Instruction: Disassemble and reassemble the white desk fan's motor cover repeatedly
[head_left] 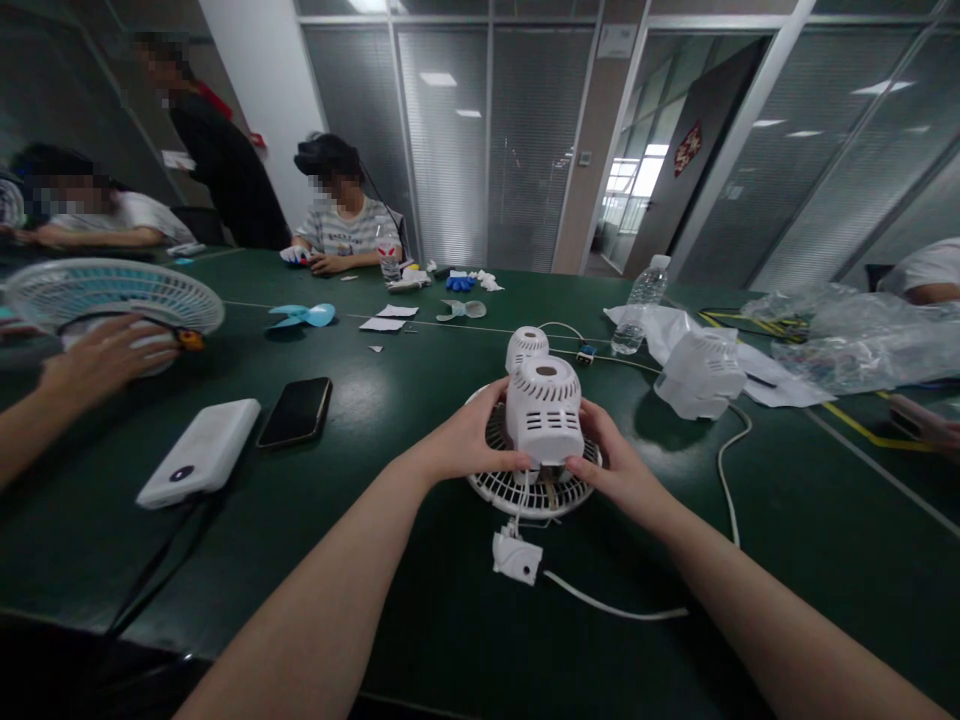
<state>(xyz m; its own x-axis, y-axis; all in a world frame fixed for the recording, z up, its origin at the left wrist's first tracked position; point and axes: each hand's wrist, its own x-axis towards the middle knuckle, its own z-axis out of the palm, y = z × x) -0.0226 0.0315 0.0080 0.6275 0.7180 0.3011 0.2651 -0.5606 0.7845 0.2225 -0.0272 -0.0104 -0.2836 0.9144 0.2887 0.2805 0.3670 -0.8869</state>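
Note:
Between my two hands is a white vented fan motor cover (546, 400), upright over a round white fan grille (517, 497) that lies on the table. My left hand (487, 435) wraps its left side, thumb along the lower front edge. On the right side, my right hand (611, 455) grips the same cover, its thumb near the bottom corner. Metal parts and wires show just under the cover. A small white plastic piece (517, 556) with a cord hangs from wires in front of the grille. Behind the cover stands another white vented housing (527, 345), partly hidden.
A power bank (202, 452) and a phone (296, 412) lie to the left. Blue fan blades (301, 316) and grey blades (461, 310) lie farther back. A water bottle (642, 305) and a bagged white housing (703, 370) stand right. A co-worker's hand (105, 355) holds a larger fan grille (112, 290).

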